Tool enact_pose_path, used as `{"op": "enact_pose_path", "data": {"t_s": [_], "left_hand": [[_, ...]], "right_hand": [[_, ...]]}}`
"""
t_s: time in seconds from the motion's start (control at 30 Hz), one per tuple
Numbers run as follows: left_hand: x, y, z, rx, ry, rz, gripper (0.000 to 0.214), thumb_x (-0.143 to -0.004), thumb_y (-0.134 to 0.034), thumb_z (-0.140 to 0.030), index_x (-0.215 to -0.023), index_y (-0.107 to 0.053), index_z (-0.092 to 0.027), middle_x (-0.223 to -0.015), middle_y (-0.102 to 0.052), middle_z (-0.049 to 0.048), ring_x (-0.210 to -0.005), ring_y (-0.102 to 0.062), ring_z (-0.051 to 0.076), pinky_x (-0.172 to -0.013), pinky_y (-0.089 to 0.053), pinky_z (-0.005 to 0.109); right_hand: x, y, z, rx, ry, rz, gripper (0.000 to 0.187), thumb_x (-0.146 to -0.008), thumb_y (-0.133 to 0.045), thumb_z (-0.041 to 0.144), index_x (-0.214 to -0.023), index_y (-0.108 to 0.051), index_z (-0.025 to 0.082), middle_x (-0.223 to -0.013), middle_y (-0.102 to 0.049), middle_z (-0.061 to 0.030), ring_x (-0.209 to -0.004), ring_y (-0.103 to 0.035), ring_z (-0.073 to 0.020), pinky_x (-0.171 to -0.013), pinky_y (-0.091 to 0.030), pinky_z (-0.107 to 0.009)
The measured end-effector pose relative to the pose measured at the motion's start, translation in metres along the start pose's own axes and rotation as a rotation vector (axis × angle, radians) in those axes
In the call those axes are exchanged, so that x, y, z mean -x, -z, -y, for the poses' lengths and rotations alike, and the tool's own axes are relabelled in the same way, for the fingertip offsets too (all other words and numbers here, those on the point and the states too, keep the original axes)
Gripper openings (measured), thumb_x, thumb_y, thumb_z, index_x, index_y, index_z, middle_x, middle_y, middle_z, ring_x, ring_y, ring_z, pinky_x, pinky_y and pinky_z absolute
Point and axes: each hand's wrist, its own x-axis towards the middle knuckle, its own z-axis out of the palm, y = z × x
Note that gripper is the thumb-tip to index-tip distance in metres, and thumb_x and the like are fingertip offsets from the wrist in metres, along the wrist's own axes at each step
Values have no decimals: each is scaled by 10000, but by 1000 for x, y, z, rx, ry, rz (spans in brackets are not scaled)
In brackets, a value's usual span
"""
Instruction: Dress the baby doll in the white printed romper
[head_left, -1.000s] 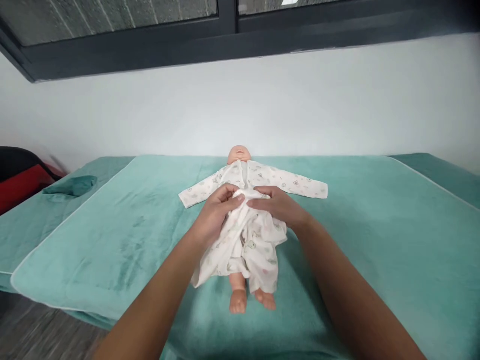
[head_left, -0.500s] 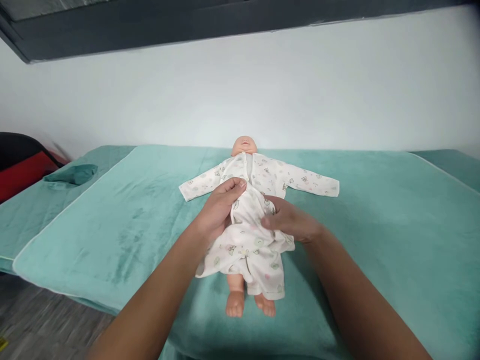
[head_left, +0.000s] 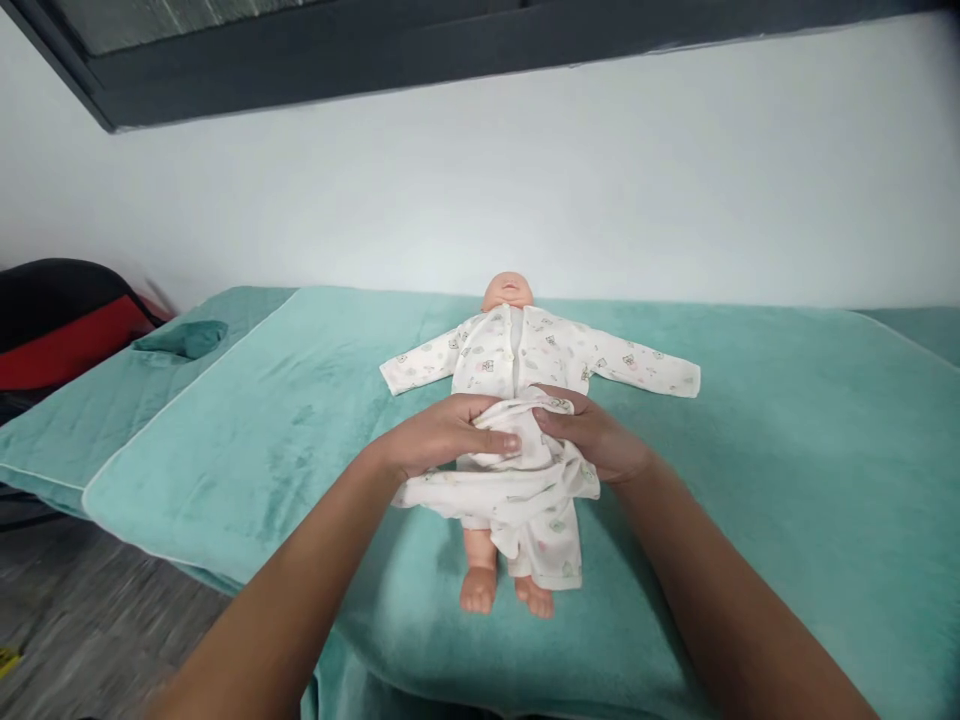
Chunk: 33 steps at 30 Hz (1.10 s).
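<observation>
A baby doll (head_left: 478,590) lies on its back, head toward the wall and bare feet toward me. White printed baby clothes (head_left: 551,350) with long sleeves spread sideways cover its chest, and the front opening shows at the middle. Over the doll's waist and legs the cloth is bunched up; I cannot tell whether it is one piece with the top. My left hand (head_left: 457,435) grips this bunched cloth from the left, thumb on top. From the right, my right hand (head_left: 592,435) pinches its upper edge. One trouser leg reaches almost to the foot on the right.
A green plush cover (head_left: 787,480) lies under the doll on a bed against the white wall (head_left: 480,190). On the left are a green cloth bundle (head_left: 182,340) and a black and red object (head_left: 67,330). A dark frame (head_left: 337,60) crosses above.
My left hand has come down from the chest opening to the bunched cloth, its thumb now lying across it. The cloth's left side is gathered higher. The view has shifted slightly left.
</observation>
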Motion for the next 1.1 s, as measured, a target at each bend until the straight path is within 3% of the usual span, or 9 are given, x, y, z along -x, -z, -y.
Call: {"op": "enact_pose_path", "data": {"t_s": [0.13, 0.3, 0.4, 0.5, 0.6, 0.73, 0.83, 0.9, 1.1], "left_hand": [[-5, 4, 2, 105, -119, -142, 286, -762, -731, -382, -945, -655, -176, -948, -639, 24, -900, -588, 170, -792, -441, 269], [-10, 0, 0, 143, -65, -106, 260, -768, -736, -393, -865, -634, -174, -826, -594, -15, -751, -548, 104, -685, -420, 214], [-10, 1, 2, 138, -29, -96, 317, -797, -698, -462, -947, -671, -185, -924, -661, 24, -866, -600, 151, -760, -459, 251], [-7, 6, 6, 88, 14, 15, 415, -778, -697, -524, -998, -697, -172, -1009, -695, 67, -962, -618, 206, -822, -474, 297], [-4, 9, 12, 51, 51, 122, 415, -705, -795, -426, -1018, -701, -171, -1031, -703, 67, -976, -627, 220, -843, -475, 308], [-4, -2, 22, 310, -95, -67, 362, -732, -786, -369, -1013, -679, -167, -1001, -694, 62, -950, -633, 196, -835, -478, 289], [-7, -15, 30, 451, -139, -223, 339, -745, -774, -393, -965, -655, -164, -932, -675, 43, -818, -623, 151, -742, -474, 255], [-8, -21, 31, 433, -127, -258, 350, -772, -741, -435, -958, -653, -153, -909, -673, 52, -793, -617, 152, -727, -474, 261], [10, -24, 20, 138, -97, -229, 381, -797, -692, -479, -1022, -667, -173, -1010, -685, 72, -933, -620, 210, -808, -469, 300]], "right_hand": [[3, 6, 6, 178, -43, 74, 451, -766, -770, 385, -1147, -666, 167, -943, -712, -45, -791, -655, -167, -682, -508, -263], [8, 11, 16, 438, -298, 234, 569, -629, -866, 263, -1160, -672, 197, -1028, -725, -36, -926, -662, -212, -785, -528, -304], [8, 12, 11, 324, -239, 152, 530, -644, -853, 275, -1135, -680, 178, -994, -728, -49, -889, -672, -209, -758, -540, -310], [6, 11, 1, 123, -105, 41, 442, -675, -833, 276, -1079, -693, 164, -933, -725, -47, -817, -678, -187, -713, -544, -292], [3, 6, -4, 59, -39, -22, 361, -725, -801, 249, -1063, -693, 184, -921, -721, -31, -799, -677, -166, -692, -538, -262], [2, 1, 4, 182, -94, 56, 430, -781, -757, 294, -1187, -650, 197, -994, -717, -45, -924, -673, -199, -774, -543, -300], [6, 0, 13, 373, -251, 248, 626, -688, -827, 286, -1267, -603, 208, -1042, -712, -55, -984, -658, -233, -809, -546, -345], [8, 1, 14, 454, -304, 276, 686, -640, -855, 253, -1274, -595, 228, -1055, -711, -48, -1012, -648, -236, -835, -542, -355], [9, 9, -3, 257, -150, 102, 333, -761, -753, 290, -1069, -671, 192, -911, -710, -35, -850, -670, -210, -758, -529, -341]]}}
